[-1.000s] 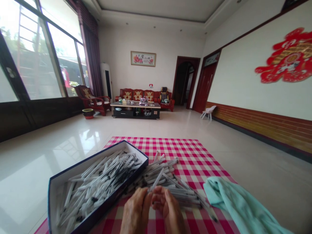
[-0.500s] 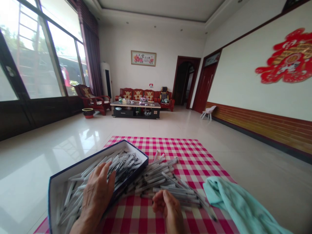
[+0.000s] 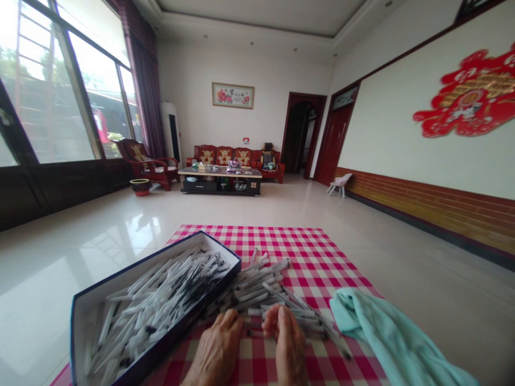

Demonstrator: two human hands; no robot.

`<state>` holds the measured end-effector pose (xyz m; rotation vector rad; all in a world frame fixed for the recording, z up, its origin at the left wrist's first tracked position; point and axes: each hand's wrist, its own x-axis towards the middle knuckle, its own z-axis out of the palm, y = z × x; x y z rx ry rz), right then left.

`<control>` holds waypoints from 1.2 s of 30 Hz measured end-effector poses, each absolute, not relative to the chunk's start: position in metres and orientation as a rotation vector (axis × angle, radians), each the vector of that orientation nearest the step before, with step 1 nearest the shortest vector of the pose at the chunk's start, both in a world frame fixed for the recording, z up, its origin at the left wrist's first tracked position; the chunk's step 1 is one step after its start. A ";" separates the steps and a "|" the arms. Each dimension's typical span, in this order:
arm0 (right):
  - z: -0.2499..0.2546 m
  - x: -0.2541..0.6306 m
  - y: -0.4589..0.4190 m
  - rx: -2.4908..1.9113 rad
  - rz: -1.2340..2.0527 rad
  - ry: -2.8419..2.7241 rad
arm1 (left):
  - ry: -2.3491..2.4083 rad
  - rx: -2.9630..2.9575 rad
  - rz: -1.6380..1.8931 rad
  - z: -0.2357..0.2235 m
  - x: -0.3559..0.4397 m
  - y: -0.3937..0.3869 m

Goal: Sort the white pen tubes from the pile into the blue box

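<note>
A long, bright room with a glossy cream tile floor point(image 3: 281, 214) stretches ahead, a red wooden sofa point(image 3: 223, 156) at its far end. On the tiles lies a pink-and-white checked cloth point(image 3: 317, 257), and on that cloth sits a shallow rectangular box with dark-blue rims and a white inside point(image 3: 82, 321), heaped with slim white pens marked in black point(image 3: 156, 295). Just beside the box's long edge, a loose pile of white pens point(image 3: 261, 284) lies crossed at odd angles, not lined up. A crumpled pale-turquoise towel point(image 3: 386, 332) drapes over the cloth's right side, apart from the pile. Both hands are at the pile's near edge — the left hand point(image 3: 215, 354) and the right hand point(image 3: 287, 343) sit close together, fingers curled narrowly over the pens. Whether either grips a pen, I cannot tell.
</note>
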<state>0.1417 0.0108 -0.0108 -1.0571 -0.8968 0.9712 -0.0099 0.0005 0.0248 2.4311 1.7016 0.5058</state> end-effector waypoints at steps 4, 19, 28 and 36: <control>-0.005 0.140 0.009 -1.061 0.987 -0.896 | 1.804 2.393 0.376 0.024 -0.010 0.000; -0.003 0.130 -0.002 -1.007 0.986 -1.383 | 1.858 2.496 0.479 0.025 -0.033 0.006; 0.003 0.129 0.001 -1.095 1.009 -1.288 | 1.643 2.371 0.923 0.032 -0.030 0.007; 0.002 0.137 0.004 -0.981 1.155 -1.127 | 1.246 2.310 1.042 0.025 -0.009 -0.004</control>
